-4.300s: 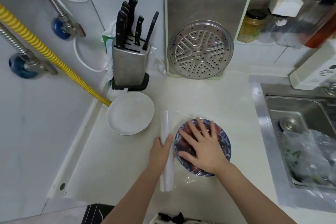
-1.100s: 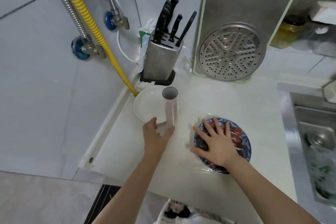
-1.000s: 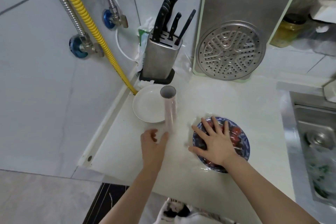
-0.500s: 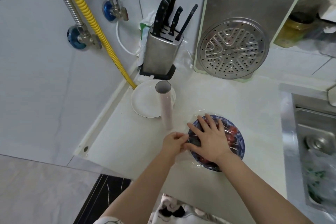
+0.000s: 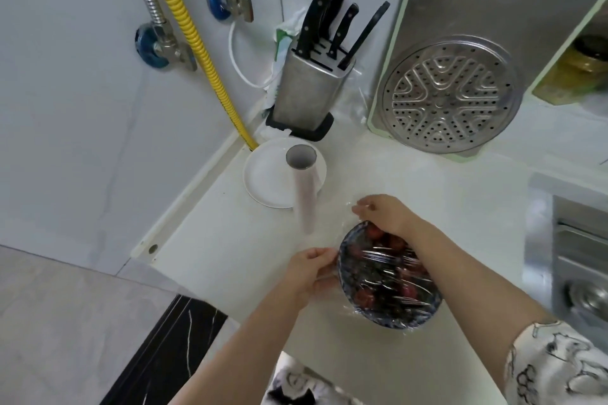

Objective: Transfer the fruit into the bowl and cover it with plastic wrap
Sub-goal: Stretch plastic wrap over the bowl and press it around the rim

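Head view, looking down on a white counter (image 5: 411,181): the left hand (image 5: 309,273) sits at the left rim of the blue patterned bowl (image 5: 388,276), its fingers curled and pinching the loose edge of the plastic wrap (image 5: 388,260) against the bowl's side. The right hand (image 5: 383,212) reaches over the far rim, fingers bent, thumb and fingertips nipping the film there; its forearm crosses above the bowl's right part. Dark red fruit (image 5: 371,273) lies inside the bowl, under the shiny, wrinkled wrap that is stretched across the top. The bowl rests on the counter near its front edge. The wrap roll (image 5: 304,187) stands upright just behind and left of the bowl, apart from both hands, in front of a white plate (image 5: 266,177). Farther back are a knife block (image 5: 309,89) and a perforated steamer rack (image 5: 447,95) leaning on a cutting board (image 5: 493,3).
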A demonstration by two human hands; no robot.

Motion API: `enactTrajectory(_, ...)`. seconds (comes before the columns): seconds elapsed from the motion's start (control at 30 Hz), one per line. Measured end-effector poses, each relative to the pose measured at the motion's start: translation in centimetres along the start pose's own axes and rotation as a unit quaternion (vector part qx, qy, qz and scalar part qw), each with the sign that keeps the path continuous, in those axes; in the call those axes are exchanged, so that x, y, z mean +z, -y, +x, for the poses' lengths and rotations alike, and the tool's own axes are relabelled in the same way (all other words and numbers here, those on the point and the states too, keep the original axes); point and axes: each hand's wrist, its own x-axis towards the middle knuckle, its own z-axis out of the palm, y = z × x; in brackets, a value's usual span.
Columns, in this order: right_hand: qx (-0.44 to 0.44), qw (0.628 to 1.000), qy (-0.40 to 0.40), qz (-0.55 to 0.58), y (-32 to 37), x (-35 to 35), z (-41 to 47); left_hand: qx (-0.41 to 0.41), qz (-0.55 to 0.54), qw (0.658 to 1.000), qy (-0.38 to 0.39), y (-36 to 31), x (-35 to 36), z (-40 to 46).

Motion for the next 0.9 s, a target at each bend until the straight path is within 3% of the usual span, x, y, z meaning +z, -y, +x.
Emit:
enactTrajectory(0.1,0.01,0.988,0.002,0.154,0.3,-0.3,0.6,-0.004,-0.013,1.0,-0.004,0.2,0.2,0.0)
enactTrajectory(0.17,0.023,0.981,-0.006,0.194,0.2,-0.1,0.9,-0.004,-0.021,1.0,-0.006,0.3,0.3,0.1)
enactTrajectory(0.37,0.052,0.991,-0.012,0.121,-0.6,0.6,2.0,-0.001,-0.034,0.999,-0.007,0.9,0.7,0.1)
enactTrajectory(0.63,0.06,0.99,0.032,0.121,-0.6,-0.2,2.5,0.049,-0.046,0.998,-0.02,0.8,0.6,0.2)
enactTrajectory(0.9,0.133,0.974,0.09,0.158,-1.5,-1.0,2.1,0.023,-0.001,1.0,0.018,0.7,0.8,-0.6)
